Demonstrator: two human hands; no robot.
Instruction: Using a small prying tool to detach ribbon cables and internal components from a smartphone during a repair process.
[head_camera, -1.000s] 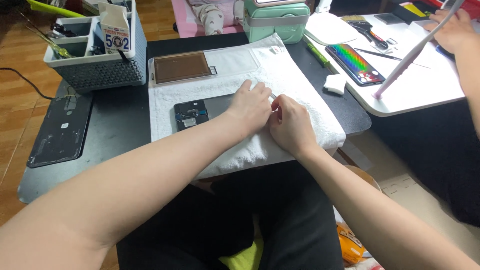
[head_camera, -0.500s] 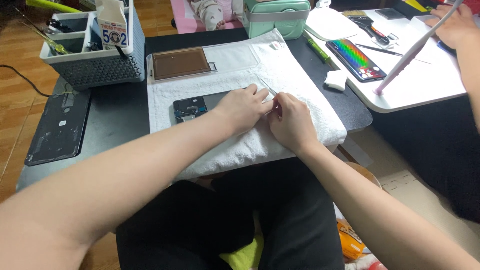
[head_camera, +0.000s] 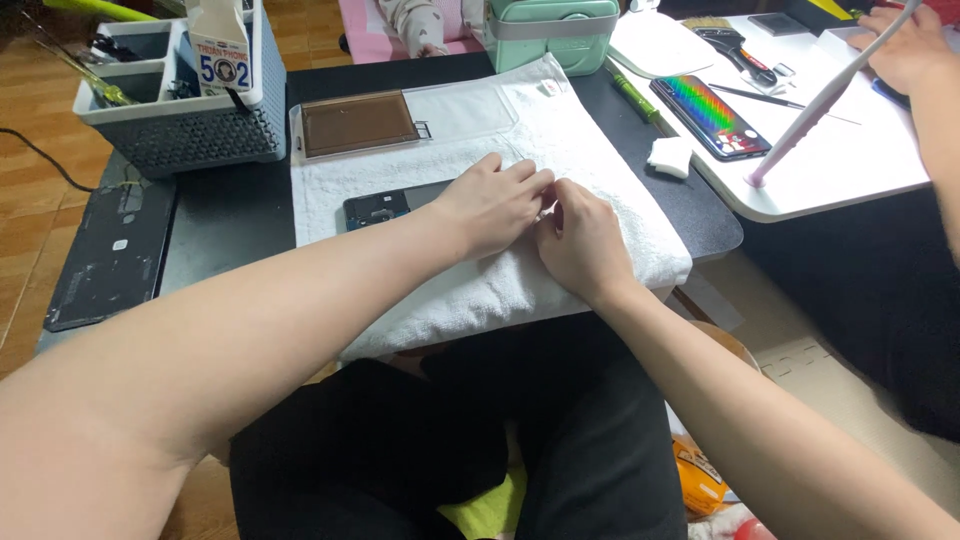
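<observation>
White towel (head_camera: 480, 290) over the dark table (head_camera: 230, 215) bears both hands, the left hand (head_camera: 490, 205) and right hand (head_camera: 580, 240) with fingertips pinched together over an opened phone (head_camera: 385, 207), a brown tray (head_camera: 358, 122) lying beyond.

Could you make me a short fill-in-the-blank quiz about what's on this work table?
1. Both hands, left hand and right hand, rest on a white ____.
2. The opened phone lies partly under the ____ hand.
3. The grey basket stands at the table's far ____ corner.
4. The phone with the rainbow screen lies face ____.

Missing words: towel; left; left; up
</observation>
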